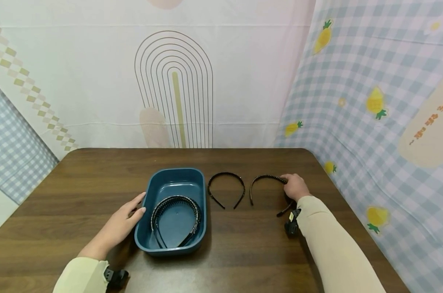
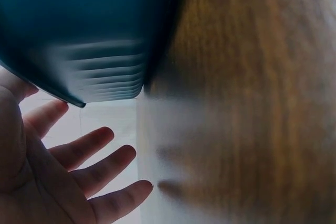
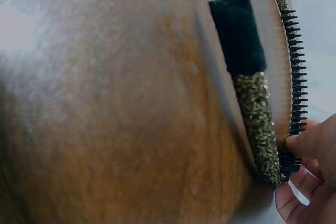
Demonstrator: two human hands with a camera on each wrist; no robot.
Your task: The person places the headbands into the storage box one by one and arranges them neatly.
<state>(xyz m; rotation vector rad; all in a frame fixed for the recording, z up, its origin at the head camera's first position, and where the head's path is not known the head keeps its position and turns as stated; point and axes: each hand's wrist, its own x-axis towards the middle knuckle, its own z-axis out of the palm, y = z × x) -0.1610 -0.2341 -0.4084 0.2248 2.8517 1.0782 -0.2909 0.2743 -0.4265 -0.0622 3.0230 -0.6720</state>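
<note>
At the right of the table, my right hand (image 1: pixel 296 188) pinches a glittery dark headband (image 1: pixel 267 176) by its curved band. The right wrist view shows thumb and fingers on its toothed part, with a black-tipped, gold-speckled end (image 3: pixel 254 114) close by. Another dark headband (image 1: pixel 226 173) lies to the left, apart from the held one. A blue plastic bin (image 1: pixel 171 253) stands left of it, with several dark headbands (image 1: pixel 175 198) stacked inside. My left hand (image 1: pixel 120 221) rests at the bin's left rim, fingers extended; in the left wrist view the fingers are spread along its outer side.
Everything sits on a brown wooden table (image 1: pixel 239 260). Behind it hangs a white patterned cloth (image 1: pixel 243 81), and a blue checked cloth (image 1: pixel 353 134) runs along the right edge. A small black camera is strapped to each wrist.
</note>
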